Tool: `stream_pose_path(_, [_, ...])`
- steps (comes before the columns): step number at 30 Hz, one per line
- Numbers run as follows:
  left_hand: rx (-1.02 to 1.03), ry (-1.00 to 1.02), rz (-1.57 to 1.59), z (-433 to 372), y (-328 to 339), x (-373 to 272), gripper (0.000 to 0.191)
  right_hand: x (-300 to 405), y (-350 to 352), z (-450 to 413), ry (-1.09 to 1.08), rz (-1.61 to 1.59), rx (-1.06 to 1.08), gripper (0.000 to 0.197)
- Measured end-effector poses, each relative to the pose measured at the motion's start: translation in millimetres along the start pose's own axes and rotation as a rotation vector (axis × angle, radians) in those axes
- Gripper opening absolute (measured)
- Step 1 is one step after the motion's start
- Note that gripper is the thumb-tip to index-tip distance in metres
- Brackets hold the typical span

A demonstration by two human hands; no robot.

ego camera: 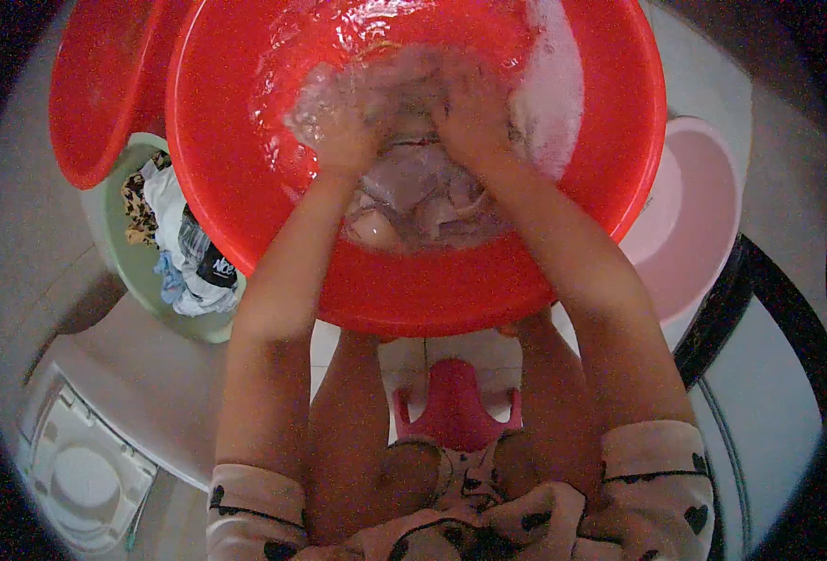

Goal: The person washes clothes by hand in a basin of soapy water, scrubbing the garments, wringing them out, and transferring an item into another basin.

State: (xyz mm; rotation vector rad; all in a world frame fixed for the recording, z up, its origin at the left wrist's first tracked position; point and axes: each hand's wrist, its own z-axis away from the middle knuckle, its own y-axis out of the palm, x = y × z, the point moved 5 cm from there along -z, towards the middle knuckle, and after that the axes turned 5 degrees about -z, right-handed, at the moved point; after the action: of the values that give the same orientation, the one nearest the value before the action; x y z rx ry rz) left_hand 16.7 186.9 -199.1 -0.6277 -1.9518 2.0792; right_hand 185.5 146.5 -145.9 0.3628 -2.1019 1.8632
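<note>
A large red plastic basin holds water, foam and a bundle of wet, greyish cloth. My left hand is down in the water at the left side of the cloth. Opposite it, my right hand presses on or grips the cloth's right side. Both hands are blurred, and splashing water hides the fingers, so their hold is not clear. White suds line the right part of the water.
Left of the basin stands a pale green tub with clothes in it; a second red basin leans above it. A pink tub sits at the right. Between my legs is a pink plastic stool. A white plastic fixture lies lower left.
</note>
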Motion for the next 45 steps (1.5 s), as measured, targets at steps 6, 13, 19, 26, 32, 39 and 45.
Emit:
stream_pose_path(6, [0.075,0.125,-0.160,1.3,-30.8,-6.0,0.059,7.5,8.0,-1.2,0.080,-0.154,0.156,0.048])
stream_pose_path(13, [-0.223,-0.188,0.476,-12.3,-48.1,4.3,0.044,32.2,4.7,-11.5,0.255,-0.947,-0.053,0.036])
stream_pose_path(19, [0.211,-0.115,1.095,5.3,-108.4,-77.1,0.029,23.1,19.3,-15.8,0.741,-2.042,0.388,0.035])
stream_pose_path(26, [-0.010,0.272,0.421,-0.2,-142.5,-77.6,0.016,58.1,-9.3,-3.9,0.889,-2.192,0.444,0.035])
stream_pose_path(32, [-0.089,-0.100,0.344,-4.9,-123.3,0.1,0.017,71.0,-47.1,-8.8,1.001,-1.461,0.298,0.036])
stream_pose_path(39, [-0.301,0.007,0.340,1.1,-162.7,25.9,0.029,4.6,-108.4,-32.1,0.423,-1.195,0.077,0.030])
stream_pose_path(45, [0.066,-0.160,0.347,-15.3,-65.6,39.6,0.047,8.1,-27.3,-28.6,0.253,-0.429,0.232,0.040])
